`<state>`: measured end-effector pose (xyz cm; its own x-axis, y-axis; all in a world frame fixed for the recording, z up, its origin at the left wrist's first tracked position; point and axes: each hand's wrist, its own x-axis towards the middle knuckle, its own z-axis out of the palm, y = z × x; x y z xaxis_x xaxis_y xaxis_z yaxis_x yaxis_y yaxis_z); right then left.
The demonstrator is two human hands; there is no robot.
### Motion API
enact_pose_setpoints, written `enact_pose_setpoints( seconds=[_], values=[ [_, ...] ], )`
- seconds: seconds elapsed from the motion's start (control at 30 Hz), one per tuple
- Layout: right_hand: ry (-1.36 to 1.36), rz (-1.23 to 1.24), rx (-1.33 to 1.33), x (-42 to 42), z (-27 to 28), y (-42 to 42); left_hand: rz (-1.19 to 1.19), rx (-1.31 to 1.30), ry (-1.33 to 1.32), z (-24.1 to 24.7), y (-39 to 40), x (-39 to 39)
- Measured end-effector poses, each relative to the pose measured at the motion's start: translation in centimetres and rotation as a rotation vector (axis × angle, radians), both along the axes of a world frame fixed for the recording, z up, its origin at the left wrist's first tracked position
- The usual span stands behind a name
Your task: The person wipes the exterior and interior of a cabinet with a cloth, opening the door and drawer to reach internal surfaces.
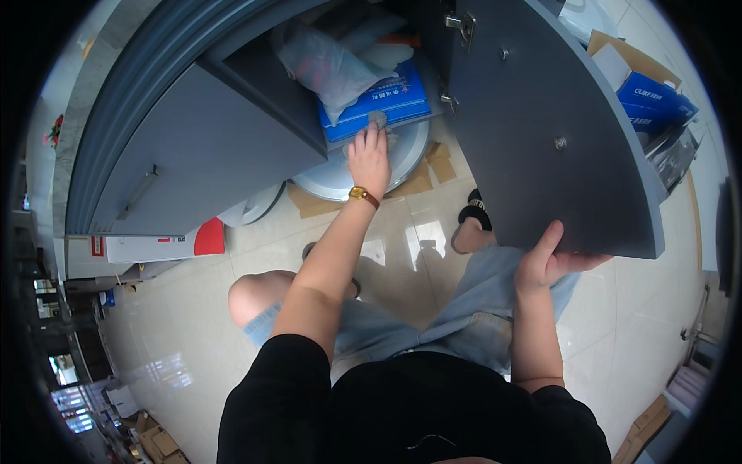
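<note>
My left hand (370, 162), with a watch on its wrist, reaches into the open grey cabinet. Its fingers are on a fuzzy grey cloth (378, 119) at the front edge of the shelf. Right behind the cloth lie flat blue boxes (408, 95) that bear writing. A translucent plastic bag (336, 72) rests on top of them. My right hand (548, 264) grips the edge of the swung-out cabinet door (539, 185), thumb on its inner face and fingers mostly hidden behind it.
Under the shelf, a large round pale disc (313, 182) lies over flattened cardboard (313, 203) on the tiled floor. Metal hinges (462, 26) carry the door. Another cabinet door (197, 151) is closed at the left. Beyond the open door stands a blue carton (649, 107).
</note>
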<state>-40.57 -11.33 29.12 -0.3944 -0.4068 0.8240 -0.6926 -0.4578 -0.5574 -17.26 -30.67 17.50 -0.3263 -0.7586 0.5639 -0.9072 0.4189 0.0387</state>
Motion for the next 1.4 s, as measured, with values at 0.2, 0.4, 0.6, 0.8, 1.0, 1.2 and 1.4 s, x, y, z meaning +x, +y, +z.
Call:
enact_pose_setpoints(
  seconds=[0.2,0.4,0.6,0.8,1.0,1.2,1.4],
  values=[
    [-0.025,-0.014,0.016,0.6,0.2,0.2,0.066,0.110,0.007,0.9,-0.6,-2.4],
    [-0.015,0.002,0.021,1.2,0.5,0.0,-0.211,0.067,-0.051,1.2,-1.4,-3.3],
    [-0.009,0.052,-0.007,0.8,0.6,0.2,0.172,0.128,0.083,-0.2,2.0,3.5],
    [-0.021,0.045,0.005,1.4,0.8,0.2,0.151,0.247,0.270,0.6,2.0,-2.1],
    [-0.070,0.061,0.000,1.6,0.6,0.0,0.015,0.148,0.080,-0.6,-1.6,-11.0],
    [-0.062,0.032,0.060,1.1,0.5,0.4,-0.028,0.153,-0.001,-2.2,-0.9,-0.4],
    [-0.081,0.031,0.019,1.2,0.3,0.3,0.058,0.069,0.124,-1.4,0.5,2.8]
  ],
)
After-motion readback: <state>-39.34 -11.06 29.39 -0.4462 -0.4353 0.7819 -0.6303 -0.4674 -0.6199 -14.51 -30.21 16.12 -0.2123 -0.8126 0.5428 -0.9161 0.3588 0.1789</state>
